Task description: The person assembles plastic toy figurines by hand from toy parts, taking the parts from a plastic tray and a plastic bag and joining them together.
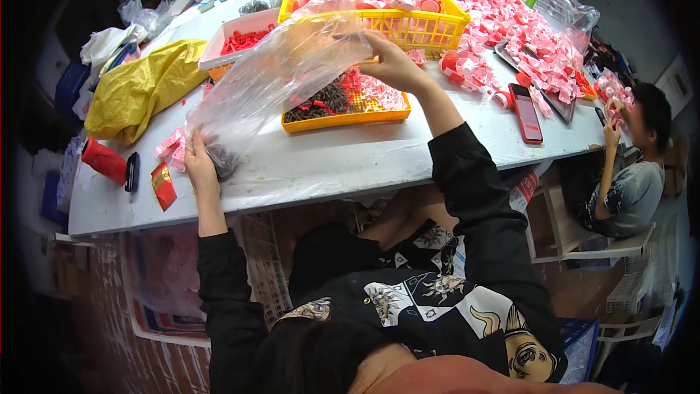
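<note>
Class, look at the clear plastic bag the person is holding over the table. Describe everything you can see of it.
The clear plastic bag is thin, glossy and crinkled, stretched slantwise above the white table. The right hand grips its raised upper end near the yellow slatted basket. The left hand pinches its lower end at the table, where a small clump of dark pieces has gathered inside. Through it shows the shallow yellow tray behind.

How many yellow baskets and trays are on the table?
2. A tall yellow basket of pink pieces stands at the far side. A flat yellow tray lies in front of it, partly behind the clear plastic bag, which could hide more.
</note>
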The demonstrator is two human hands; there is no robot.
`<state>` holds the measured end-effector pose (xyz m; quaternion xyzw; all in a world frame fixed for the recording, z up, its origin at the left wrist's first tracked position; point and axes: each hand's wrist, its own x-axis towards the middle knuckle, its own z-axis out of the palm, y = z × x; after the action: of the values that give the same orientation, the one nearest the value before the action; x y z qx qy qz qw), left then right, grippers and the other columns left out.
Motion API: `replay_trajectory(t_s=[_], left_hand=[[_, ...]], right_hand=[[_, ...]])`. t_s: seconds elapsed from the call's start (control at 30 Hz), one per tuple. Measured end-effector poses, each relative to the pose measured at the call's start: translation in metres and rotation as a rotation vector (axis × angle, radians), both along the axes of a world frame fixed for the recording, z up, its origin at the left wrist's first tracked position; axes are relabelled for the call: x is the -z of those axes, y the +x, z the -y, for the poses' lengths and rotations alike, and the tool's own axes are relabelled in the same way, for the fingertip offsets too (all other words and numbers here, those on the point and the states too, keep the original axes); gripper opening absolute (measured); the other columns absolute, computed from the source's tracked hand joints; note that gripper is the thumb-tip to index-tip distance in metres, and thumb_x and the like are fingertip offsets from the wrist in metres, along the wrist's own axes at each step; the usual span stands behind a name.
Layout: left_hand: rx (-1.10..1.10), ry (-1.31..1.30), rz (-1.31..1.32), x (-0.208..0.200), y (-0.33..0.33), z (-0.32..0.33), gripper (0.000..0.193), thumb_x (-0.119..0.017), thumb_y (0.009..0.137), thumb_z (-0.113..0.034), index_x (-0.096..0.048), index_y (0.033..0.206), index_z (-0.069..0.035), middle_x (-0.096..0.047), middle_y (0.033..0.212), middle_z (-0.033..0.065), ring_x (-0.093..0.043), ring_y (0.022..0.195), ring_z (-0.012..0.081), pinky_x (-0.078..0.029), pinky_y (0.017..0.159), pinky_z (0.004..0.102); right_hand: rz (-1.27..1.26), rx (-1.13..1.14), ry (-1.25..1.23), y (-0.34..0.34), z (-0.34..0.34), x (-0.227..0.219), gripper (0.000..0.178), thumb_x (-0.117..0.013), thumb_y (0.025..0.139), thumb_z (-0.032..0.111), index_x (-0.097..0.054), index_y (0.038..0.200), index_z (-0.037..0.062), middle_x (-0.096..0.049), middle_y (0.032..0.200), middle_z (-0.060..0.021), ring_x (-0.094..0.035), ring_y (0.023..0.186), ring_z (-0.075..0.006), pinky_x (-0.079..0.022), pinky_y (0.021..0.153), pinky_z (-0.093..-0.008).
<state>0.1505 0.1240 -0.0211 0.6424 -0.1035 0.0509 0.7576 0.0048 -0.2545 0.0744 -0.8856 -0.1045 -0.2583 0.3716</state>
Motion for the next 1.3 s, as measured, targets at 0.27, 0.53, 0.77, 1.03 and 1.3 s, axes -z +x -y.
replay_trajectory(t_s=[0.27, 0.53, 0.77, 1.03, 1.3], left_hand=[[0.167, -0.222, 0.002, 0.002, 0.001, -0.013, 0.031, -0.056, 0.094, -0.011, -0.058, 0.124, -0.002, -0.065, 0.11, 0.0098, -0.062, 0.104, 0.0191, -0.049, 0.086, 0.0322], [0.367, -0.427, -0.255, -0.022, -0.002, -0.024, 0.06, -0.062, 0.091, -0.043, -0.051, 0.132, -0.002, -0.062, 0.119, 0.0107, -0.059, 0.105, 0.0237, -0.047, 0.09, 0.0391], [0.304, -0.276, 0.115, -0.029, 0.013, -0.038, 0.047, -0.051, 0.099, -0.028, -0.045, 0.139, -0.005, -0.048, 0.139, 0.0098, -0.044, 0.128, 0.0248, -0.035, 0.107, 0.0445], [0.3, -0.321, 0.147, -0.051, 0.049, -0.052, 0.035, -0.056, 0.096, -0.015, -0.053, 0.13, -0.005, -0.057, 0.129, 0.0068, -0.046, 0.129, 0.0219, -0.03, 0.11, 0.0499], [0.251, -0.551, 0.057, -0.077, 0.033, -0.04, 0.039, -0.059, 0.095, -0.019, -0.051, 0.13, -0.003, -0.062, 0.115, 0.0062, -0.055, 0.115, 0.0177, -0.04, 0.104, 0.0477]], right_hand=[[-0.685, -0.601, 0.769, 0.017, 0.023, -0.047, 0.063, -0.056, 0.088, 0.061, -0.059, 0.117, 0.0044, -0.066, 0.11, -0.0084, -0.056, 0.119, -0.0157, -0.04, 0.105, -0.0287], [-0.771, -0.303, 0.419, 0.066, 0.003, -0.068, 0.055, -0.049, 0.097, 0.048, -0.048, 0.139, 0.0119, -0.056, 0.131, -0.0104, -0.056, 0.119, -0.0212, -0.045, 0.102, -0.0371], [-0.475, -0.682, 0.212, 0.023, 0.029, -0.087, 0.069, -0.054, 0.093, 0.046, -0.033, 0.147, 0.0087, -0.036, 0.149, -0.0152, -0.045, 0.132, -0.0318, -0.038, 0.109, -0.0449], [-0.541, -0.682, 0.487, 0.02, 0.008, -0.134, 0.052, -0.05, 0.098, 0.037, -0.042, 0.141, 0.0088, -0.054, 0.13, -0.0155, -0.056, 0.116, -0.0263, -0.046, 0.098, -0.0407], [-0.351, -0.824, 0.598, 0.004, 0.019, -0.126, 0.067, -0.044, 0.098, 0.05, -0.028, 0.149, 0.0094, -0.041, 0.144, -0.016, -0.044, 0.13, -0.0308, -0.037, 0.106, -0.0491]])
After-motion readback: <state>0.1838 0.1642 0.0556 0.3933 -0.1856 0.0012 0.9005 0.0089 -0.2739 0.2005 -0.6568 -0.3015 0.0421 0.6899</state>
